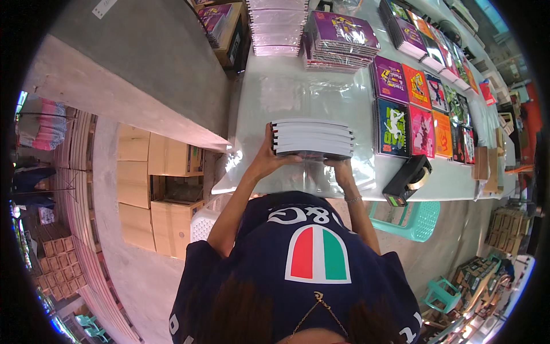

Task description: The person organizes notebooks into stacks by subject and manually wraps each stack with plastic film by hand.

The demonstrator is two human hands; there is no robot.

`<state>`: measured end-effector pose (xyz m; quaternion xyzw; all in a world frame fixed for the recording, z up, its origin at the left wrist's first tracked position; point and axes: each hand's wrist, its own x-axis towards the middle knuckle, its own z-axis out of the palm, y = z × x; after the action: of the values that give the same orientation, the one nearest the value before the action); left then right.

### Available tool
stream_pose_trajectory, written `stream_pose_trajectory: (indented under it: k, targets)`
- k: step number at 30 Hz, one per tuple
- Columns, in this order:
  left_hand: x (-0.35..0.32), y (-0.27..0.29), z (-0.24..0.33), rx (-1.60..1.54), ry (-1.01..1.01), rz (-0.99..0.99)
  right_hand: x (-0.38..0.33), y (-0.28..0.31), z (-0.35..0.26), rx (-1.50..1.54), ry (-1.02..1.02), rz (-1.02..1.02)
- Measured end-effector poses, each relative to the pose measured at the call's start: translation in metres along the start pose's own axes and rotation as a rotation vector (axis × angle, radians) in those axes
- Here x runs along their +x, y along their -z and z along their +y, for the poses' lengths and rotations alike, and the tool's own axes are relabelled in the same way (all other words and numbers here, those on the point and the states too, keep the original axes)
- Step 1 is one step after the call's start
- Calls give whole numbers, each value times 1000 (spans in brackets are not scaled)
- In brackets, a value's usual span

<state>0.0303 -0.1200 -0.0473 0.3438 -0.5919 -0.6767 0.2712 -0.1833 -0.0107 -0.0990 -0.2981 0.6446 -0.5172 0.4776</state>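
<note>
A stack of spiral-bound notebooks [313,139] stands near the front edge of the table, its white page edges towards me and a dark cover at the near side. My left hand [272,159] grips its left end, the thumb lying along the near lower edge. At the right near corner, my right hand [342,171] holds the same stack, its fingers partly hidden by it. Both hands are closed on the notebooks. Beneath them lies the table's shiny plastic cover [258,97].
Purple notebooks [344,31] are piled at the back, beside a tall notebook stack [277,26]. Colourful notebooks [422,129] lie in rows on the right, with a black tape dispenser [404,182] in front. A concrete pillar [154,69] borders the left; cardboard boxes [134,178] stand beyond.
</note>
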Motion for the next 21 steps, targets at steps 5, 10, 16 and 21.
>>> stream_pose_trajectory:
  k: [5,10,16,21]
  targets:
    - [0,5,0,156,36,-49,6,23,21,-130,25,-57]
    - [-3,16,-35,396,-75,-105,3,22,-9,-199,-134,-262]
    - [-2,19,-20,305,62,-192,7,38,-3,-321,-55,-380]
    - [-4,13,-19,387,56,-157,4,32,4,-370,9,-330]
